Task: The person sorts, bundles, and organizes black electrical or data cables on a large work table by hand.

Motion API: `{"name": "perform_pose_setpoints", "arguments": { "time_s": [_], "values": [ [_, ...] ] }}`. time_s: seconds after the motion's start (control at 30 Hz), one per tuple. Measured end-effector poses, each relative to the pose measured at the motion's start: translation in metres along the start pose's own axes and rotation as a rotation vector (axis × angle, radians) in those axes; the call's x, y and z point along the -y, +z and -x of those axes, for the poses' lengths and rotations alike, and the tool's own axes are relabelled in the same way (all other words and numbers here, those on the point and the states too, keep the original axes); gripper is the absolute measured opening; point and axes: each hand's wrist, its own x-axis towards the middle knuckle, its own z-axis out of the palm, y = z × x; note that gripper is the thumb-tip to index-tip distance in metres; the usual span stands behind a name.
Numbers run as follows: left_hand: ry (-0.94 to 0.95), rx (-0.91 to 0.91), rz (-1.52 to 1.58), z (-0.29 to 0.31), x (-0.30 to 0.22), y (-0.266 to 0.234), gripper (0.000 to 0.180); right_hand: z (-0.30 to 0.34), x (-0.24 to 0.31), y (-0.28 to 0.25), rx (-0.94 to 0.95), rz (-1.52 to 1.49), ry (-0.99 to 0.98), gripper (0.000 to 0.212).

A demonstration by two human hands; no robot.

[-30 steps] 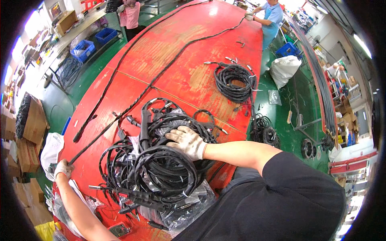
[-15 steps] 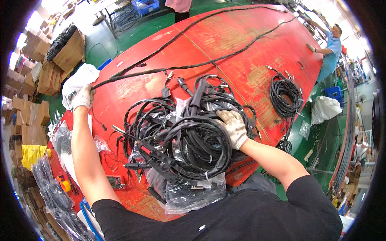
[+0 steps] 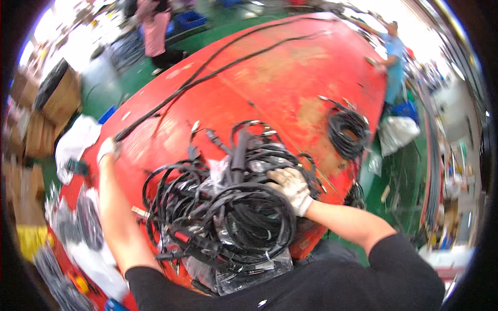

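In a white work glove, my left hand is closed around the near end of a long black cable at the table's left side. The cable runs as two strands to the far end of the red table. My right hand, also gloved, curls over the right side of a pile of black cables; its fingertips are partly lost among them. At the front of the pile lies a round coil. Connectors and clear plastic bags are mixed into the heap.
Another cable coil lies toward the table's right edge. A co-worker in blue stands at the far right end, arms over the table. A person in pink is beyond the far left edge. Cardboard boxes stand at left.
The whole view has shifted and blurred with head motion. My left hand still grips the cable, whose two strands now lie closer together. My right hand stays on the pile.
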Motion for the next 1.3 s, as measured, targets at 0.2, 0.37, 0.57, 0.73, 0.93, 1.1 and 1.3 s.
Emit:
{"name": "perform_pose_setpoints", "arguments": {
  "time_s": [0.2,0.37,0.57,0.73,0.93,1.1,1.3],
  "values": [
    [0.127,-0.027,-0.072,-0.015,-0.014,0.003,0.041,-0.001,0.004,-0.002,-0.107,0.050,-0.032,0.036],
    [0.071,-0.171,-0.155,-0.039,-0.026,-0.008,0.034,-0.002,0.005,0.012,-0.178,0.098,-0.053,0.034],
    [-0.025,-0.202,-0.424,-0.070,0.004,0.017,0.034,-0.003,0.004,0.008,-0.147,0.089,-0.052,0.034],
    [-0.140,-0.246,-0.387,-0.056,0.016,0.048,0.040,-0.001,0.000,0.012,-0.129,0.063,-0.032,0.034],
    [-0.461,-0.184,0.027,-0.044,0.060,0.100,0.062,0.004,-0.004,0.015,-0.097,0.066,-0.023,0.035],
    [-0.511,-0.458,0.529,-0.049,0.121,0.124,0.067,-0.001,0.001,0.016,-0.120,0.025,-0.040,0.035],
    [-0.292,-0.514,1.162,-0.054,0.136,0.139,0.063,0.003,-0.001,0.018,-0.117,0.037,-0.039,0.033]
  ]
}}
